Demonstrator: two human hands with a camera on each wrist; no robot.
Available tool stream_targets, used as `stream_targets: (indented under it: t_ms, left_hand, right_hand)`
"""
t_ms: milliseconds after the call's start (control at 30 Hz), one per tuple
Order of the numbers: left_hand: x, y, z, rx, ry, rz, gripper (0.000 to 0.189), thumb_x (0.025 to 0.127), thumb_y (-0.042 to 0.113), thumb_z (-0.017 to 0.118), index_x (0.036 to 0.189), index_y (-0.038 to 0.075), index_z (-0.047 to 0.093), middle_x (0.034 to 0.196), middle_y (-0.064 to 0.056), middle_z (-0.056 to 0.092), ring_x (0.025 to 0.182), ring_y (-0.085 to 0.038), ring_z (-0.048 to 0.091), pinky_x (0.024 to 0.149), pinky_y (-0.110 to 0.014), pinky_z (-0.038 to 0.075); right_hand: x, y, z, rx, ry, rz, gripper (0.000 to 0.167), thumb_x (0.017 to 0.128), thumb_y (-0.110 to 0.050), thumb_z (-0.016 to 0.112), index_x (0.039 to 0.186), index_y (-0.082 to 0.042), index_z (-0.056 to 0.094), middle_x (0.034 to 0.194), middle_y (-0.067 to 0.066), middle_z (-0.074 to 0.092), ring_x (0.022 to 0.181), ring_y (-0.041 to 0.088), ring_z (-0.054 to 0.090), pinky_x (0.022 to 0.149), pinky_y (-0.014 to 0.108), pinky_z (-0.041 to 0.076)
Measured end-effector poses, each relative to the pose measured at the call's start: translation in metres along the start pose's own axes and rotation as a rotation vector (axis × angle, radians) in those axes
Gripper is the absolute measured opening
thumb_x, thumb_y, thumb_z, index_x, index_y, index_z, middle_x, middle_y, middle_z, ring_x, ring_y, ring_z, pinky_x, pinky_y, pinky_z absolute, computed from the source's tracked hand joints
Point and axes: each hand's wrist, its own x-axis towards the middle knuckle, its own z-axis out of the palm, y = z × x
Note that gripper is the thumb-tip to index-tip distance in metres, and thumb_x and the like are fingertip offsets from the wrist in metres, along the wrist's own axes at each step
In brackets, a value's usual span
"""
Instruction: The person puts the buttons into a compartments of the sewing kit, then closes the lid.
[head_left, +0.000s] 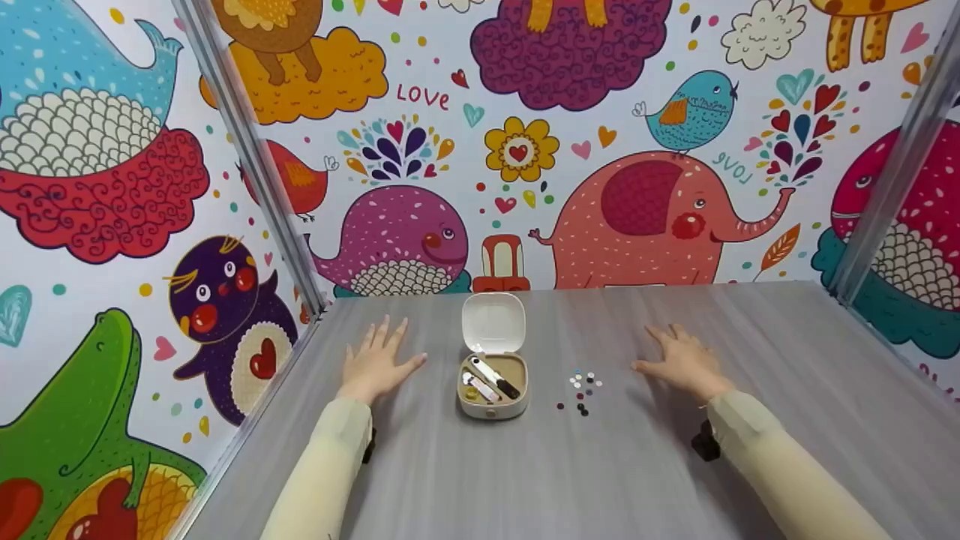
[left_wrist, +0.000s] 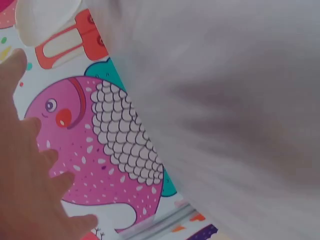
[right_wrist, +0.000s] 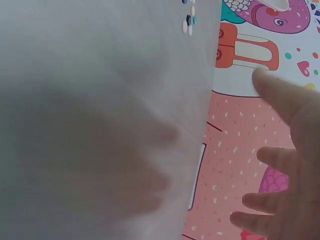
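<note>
My left hand [head_left: 375,363] is spread over the table to the left of a small white box, its fingers straight and holding nothing. Over on the right, my right hand [head_left: 684,363] is likewise spread, with nothing in it. Between them the white box [head_left: 491,412] stands with its lid [head_left: 493,323] raised at the back. Inside lie a white-and-black tool [head_left: 495,376], a small pale printed item [head_left: 481,388] and a yellowish round piece [head_left: 471,393]. Several small buttons [head_left: 580,396], white, dark red and black, are scattered between the box and my right hand.
The grey table [head_left: 525,480] meets a wall [head_left: 517,210] printed with cartoon animals at its back edge. Metal posts [head_left: 259,150] rise at the left and right back corners. Black wrist devices [head_left: 705,442] sit under both sleeves.
</note>
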Motion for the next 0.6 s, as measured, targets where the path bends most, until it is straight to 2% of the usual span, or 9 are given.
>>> stream_targets:
  t_ms: [100,233,300,400,500,600]
  left_hand:
    - [-0.002,0.004,0.006,-0.058,-0.014,-0.002,0.088,0.089,0.072,0.042,0.156,0.02,0.019,0.161,-0.012,0.01,0.145,-0.039,0.011,0.108,-0.069,0.007]
    - [-0.003,0.01,0.01,-0.141,-0.021,-0.007,0.092,0.087,0.074,0.042,0.157,0.02,0.017,0.161,-0.011,0.01,0.144,-0.039,0.013,0.107,-0.069,0.011]
    - [-0.003,0.012,0.012,-0.172,-0.023,-0.011,0.093,0.087,0.074,0.043,0.157,0.02,0.016,0.161,-0.01,0.011,0.144,-0.039,0.013,0.107,-0.069,0.012]
    - [-0.003,0.014,0.016,-0.206,-0.02,-0.01,0.095,0.086,0.075,0.043,0.157,0.018,0.015,0.161,-0.01,0.013,0.144,-0.039,0.016,0.107,-0.069,0.013]
    - [-0.005,0.016,0.021,-0.234,-0.023,-0.021,0.097,0.086,0.075,0.044,0.157,0.015,0.015,0.16,-0.011,0.014,0.143,-0.04,0.017,0.108,-0.068,0.013]
    - [-0.006,0.015,0.028,-0.263,-0.029,-0.039,0.095,0.088,0.072,0.045,0.156,0.013,0.015,0.16,-0.012,0.014,0.142,-0.041,0.019,0.108,-0.066,0.016]
  right_hand:
    - [0.001,-0.001,0.006,0.093,0.028,-0.021,0.071,0.087,-0.036,0.07,0.141,0.003,0.045,0.139,0.038,0.037,0.121,0.054,0.042,0.095,0.071,0.033]
    - [0.003,-0.003,0.016,0.229,0.048,-0.029,0.056,0.086,-0.022,0.071,0.132,0.007,0.055,0.126,0.035,0.049,0.102,0.042,0.055,0.084,0.056,0.048]
    - [0.004,-0.005,0.022,0.275,0.049,-0.017,0.051,0.085,-0.018,0.071,0.128,0.007,0.058,0.124,0.033,0.054,0.096,0.037,0.056,0.079,0.05,0.049]
    - [0.005,-0.009,0.032,0.331,0.05,0.022,0.046,0.085,-0.016,0.071,0.124,0.005,0.062,0.123,0.029,0.058,0.095,0.032,0.058,0.078,0.047,0.05]
    - [0.006,-0.013,0.042,0.387,0.062,0.03,0.04,0.084,-0.014,0.072,0.119,0.006,0.066,0.12,0.027,0.061,0.104,0.036,0.06,0.085,0.05,0.05]
    - [0.006,-0.015,0.052,0.431,0.078,0.009,0.036,0.083,-0.011,0.073,0.114,0.007,0.068,0.113,0.028,0.063,0.103,0.037,0.06,0.084,0.049,0.05]
